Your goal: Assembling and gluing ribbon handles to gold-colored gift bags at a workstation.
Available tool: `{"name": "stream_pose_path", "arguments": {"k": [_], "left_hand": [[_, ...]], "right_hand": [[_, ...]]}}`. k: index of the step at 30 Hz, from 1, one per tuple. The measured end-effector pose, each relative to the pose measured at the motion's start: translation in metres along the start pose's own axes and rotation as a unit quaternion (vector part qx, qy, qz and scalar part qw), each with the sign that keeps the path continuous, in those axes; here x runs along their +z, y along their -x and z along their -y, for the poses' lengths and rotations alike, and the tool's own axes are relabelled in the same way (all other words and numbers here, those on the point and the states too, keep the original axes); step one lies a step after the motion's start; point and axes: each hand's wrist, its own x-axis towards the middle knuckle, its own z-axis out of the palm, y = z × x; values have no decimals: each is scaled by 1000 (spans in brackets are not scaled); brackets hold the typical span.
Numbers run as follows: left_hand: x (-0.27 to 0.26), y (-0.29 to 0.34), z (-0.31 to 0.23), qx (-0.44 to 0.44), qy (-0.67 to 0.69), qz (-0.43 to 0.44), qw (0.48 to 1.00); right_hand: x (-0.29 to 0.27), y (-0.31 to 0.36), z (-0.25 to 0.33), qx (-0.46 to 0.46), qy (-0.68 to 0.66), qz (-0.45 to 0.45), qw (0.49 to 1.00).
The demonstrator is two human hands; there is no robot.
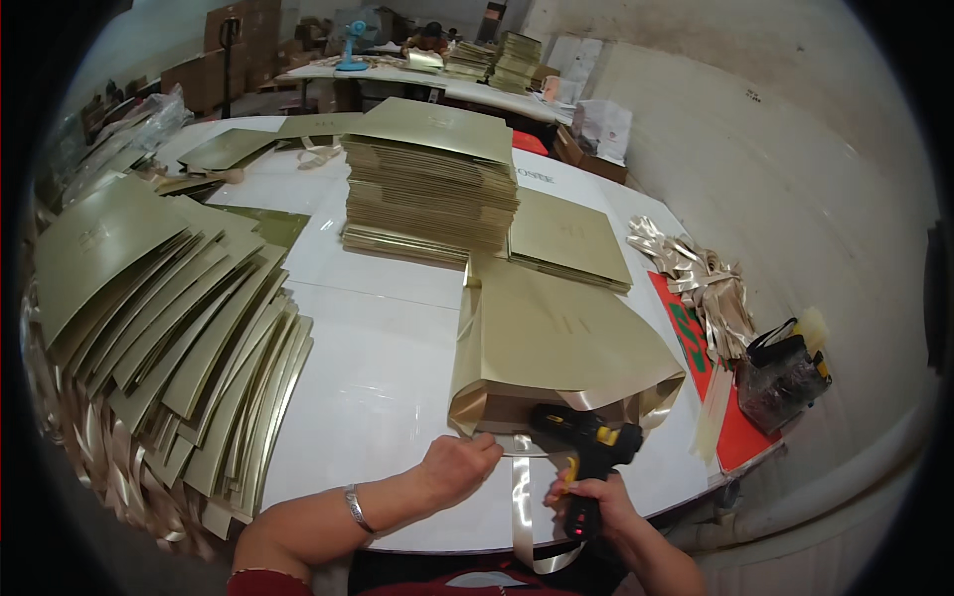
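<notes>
A gold paper bag (566, 328) lies flat in front of me, its mouth gaping toward me. My left hand (459, 467), with a bracelet at the wrist, is closed, its fingertips pinching the lower edge of that mouth at the left corner. In my right hand (596, 494) is a black and yellow glue gun (593, 447), gripped by the handle with a finger near the trigger. The gun's nozzle end reaches into the bag's opening, where the tip is hard to make out. A shiny beige ribbon (522, 507) hangs from the mouth over the table edge.
Many folded gold bags (179, 328) fan out at left. Behind my bag rise a tall stack (427, 189) and a lower pile (571, 238). At right lie ribbons (701, 278), glue sticks (712, 412) and a plastic-wrapped black container (785, 377) on a red sheet (745, 437).
</notes>
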Motion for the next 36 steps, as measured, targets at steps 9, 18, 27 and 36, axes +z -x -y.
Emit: {"name": "stream_pose_path", "arguments": {"k": [9,18,27,36], "left_hand": [[-6,-3,0,-2,-2,14,1000],[-2,-2,-1,2,-15,-4,1000],[0,-3,-3,-7,-7,-13,1000],[-3,-1,0,-7,10,-23,1000]], "right_hand": [[-54,37,9,-149,210,-222,940],[-50,33,29,-129,256,-174,942],[-30,4,13,-46,10,20,999],[-33,22,29,-82,119,-126,981]]}}
